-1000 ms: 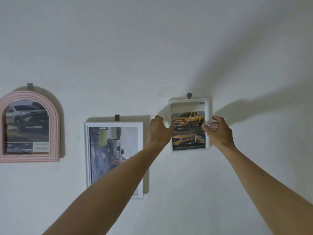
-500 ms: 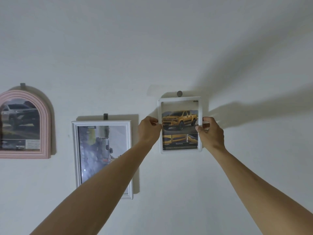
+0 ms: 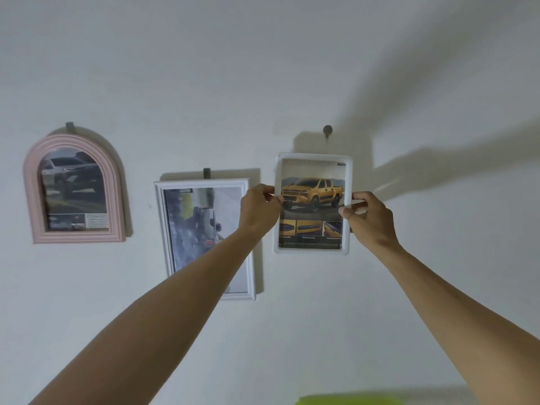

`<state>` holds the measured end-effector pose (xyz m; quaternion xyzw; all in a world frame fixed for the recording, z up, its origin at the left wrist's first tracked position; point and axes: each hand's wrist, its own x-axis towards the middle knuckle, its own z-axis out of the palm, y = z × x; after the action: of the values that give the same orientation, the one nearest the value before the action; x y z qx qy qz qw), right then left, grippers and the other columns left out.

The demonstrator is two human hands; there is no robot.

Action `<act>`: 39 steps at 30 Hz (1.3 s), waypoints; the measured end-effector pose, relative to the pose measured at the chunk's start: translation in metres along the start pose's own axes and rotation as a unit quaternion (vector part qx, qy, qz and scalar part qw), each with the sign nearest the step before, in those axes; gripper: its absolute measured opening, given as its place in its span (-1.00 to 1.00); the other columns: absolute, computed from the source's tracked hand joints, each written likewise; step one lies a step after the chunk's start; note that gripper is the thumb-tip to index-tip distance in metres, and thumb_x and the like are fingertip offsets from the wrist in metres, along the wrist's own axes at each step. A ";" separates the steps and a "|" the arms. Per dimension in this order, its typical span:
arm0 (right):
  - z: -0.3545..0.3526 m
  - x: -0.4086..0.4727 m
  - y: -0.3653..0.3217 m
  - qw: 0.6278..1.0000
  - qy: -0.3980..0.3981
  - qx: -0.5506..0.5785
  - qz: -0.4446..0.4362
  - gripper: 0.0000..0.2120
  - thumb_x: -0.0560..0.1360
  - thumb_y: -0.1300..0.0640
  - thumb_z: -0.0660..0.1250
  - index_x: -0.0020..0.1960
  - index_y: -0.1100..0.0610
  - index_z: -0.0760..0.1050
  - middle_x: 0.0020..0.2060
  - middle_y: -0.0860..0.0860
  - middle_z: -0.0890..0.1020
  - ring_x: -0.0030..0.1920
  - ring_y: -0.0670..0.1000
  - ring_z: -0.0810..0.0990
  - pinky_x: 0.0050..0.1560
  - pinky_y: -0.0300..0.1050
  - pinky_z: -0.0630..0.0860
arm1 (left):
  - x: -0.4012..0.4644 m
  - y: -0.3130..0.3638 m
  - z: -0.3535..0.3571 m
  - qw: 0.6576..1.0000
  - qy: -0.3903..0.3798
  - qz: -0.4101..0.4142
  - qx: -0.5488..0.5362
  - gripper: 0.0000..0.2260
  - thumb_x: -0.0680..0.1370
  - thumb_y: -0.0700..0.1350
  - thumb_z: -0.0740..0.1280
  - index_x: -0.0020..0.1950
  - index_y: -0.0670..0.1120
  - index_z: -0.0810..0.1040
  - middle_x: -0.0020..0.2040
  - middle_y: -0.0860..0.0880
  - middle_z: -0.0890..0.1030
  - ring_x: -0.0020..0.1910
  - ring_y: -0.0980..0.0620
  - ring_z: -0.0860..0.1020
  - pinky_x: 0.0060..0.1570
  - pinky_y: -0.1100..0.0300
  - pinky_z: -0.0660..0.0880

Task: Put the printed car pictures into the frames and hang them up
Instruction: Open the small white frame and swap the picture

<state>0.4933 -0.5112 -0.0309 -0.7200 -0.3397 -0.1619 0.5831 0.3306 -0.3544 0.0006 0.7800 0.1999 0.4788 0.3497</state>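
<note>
Both arms reach up to a pale wall [image 3: 292,68]. The left hand [image 3: 258,210] grips the left edge of a small white frame [image 3: 312,250], its fingers curled round the rim about halfway up. The right hand [image 3: 369,219] pinches the right edge at the same height, thumb on the front face and the other fingers bent behind the rim. The frame is upright, held in front of the wall just below a dark round hook [image 3: 327,130], with a clear gap between the frame's top edge and the hook. Whether its back touches the wall cannot be told.

Inside it sits a printed picture of a yellow pickup truck [image 3: 312,194], with three small detail shots in a row beneath (the caption text is too small to read).

Left of it, a larger white rectangular frame [image 3: 163,229] hangs from a grey hook [image 3: 207,172]; its car print looks turned sideways and is partly hidden by the left forearm. Towards the wall's left edge, a pink arched frame [image 3: 74,236] hangs from its own grey hook [image 3: 69,127] and shows a dark car picture.

A strip of something bright green [image 3: 344,400] shows along the bottom of the view.
</note>
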 end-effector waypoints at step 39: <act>0.226 -0.387 0.006 0.909 -0.337 -0.087 0.230 -0.55 0.56 -0.05 0.34 0.41 0.06 0.41 0.22 0.02 0.60 0.10 0.04 0.61 0.04 -0.09 0.50 | -0.302 -0.285 -0.210 0.937 -0.100 -0.326 0.077 -0.80 0.50 -0.07 0.44 0.06 -0.10 0.55 -0.13 0.00 0.64 -0.12 0.05 0.59 -0.14 0.21 0.52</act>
<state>0.1831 -0.4132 -0.3394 -0.8379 -0.3258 0.1997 0.3898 0.0115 -0.2826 -0.3301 0.7403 0.4434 0.2413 0.4440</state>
